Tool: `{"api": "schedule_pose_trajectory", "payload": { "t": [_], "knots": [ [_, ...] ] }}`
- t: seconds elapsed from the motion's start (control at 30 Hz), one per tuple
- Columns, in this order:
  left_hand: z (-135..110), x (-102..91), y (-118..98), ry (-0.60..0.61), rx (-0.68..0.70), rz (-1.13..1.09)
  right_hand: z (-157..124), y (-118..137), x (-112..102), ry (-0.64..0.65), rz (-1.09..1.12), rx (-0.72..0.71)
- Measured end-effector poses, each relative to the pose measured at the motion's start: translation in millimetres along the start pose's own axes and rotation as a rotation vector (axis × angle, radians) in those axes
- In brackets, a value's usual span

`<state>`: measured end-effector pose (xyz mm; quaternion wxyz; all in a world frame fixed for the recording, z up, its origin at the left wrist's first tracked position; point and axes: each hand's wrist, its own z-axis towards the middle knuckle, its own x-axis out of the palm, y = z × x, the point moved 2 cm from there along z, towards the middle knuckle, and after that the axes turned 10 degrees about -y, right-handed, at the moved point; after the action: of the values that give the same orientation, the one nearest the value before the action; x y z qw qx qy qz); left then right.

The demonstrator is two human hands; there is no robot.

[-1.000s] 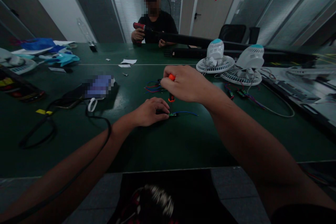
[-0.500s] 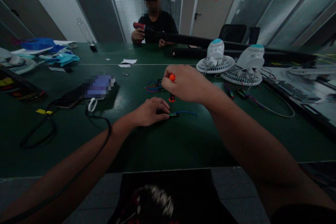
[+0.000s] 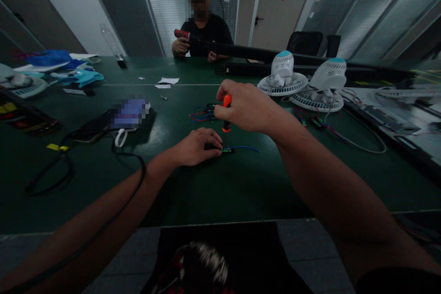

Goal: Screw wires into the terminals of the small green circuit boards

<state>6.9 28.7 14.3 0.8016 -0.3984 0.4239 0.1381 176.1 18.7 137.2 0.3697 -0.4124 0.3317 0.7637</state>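
Note:
My left hand (image 3: 195, 146) rests on the green table (image 3: 220, 183) with its fingers curled down on a small circuit board (image 3: 226, 150), from which a blue wire (image 3: 245, 148) runs right. My right hand (image 3: 245, 106) hovers just above and behind it, closed round an orange-and-black screwdriver (image 3: 226, 114) held upright, tip pointing down toward the board. A bundle of coloured wires (image 3: 200, 114) lies just behind the screwdriver.
Two white small fans (image 3: 283, 76) (image 3: 324, 85) lie at the right with loose wires. A person (image 3: 203, 27) across the table holds a red power tool (image 3: 182, 35). A black cable (image 3: 69, 165) loops at left, near blue cloths (image 3: 69, 73) and paper scraps (image 3: 168, 81).
My right hand has lifted a little with the screwdriver and turned it, so more of the orange handle shows. My left hand has stayed on the circuit board.

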Motion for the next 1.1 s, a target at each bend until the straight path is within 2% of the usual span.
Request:
{"api": "schedule_pose_trajectory", "payload": {
  "t": [0.63, 1.1],
  "knots": [
    [0.0, 1.1, 1.1, 0.000, -0.007, 0.000, -0.7, 4.1, 4.0, -0.039, -0.058, -0.006],
    [-0.1, 0.0, -0.5, -0.007, -0.007, -0.021, -2.7, 2.7, -0.8, -0.004, 0.015, -0.042]
  ]
}}
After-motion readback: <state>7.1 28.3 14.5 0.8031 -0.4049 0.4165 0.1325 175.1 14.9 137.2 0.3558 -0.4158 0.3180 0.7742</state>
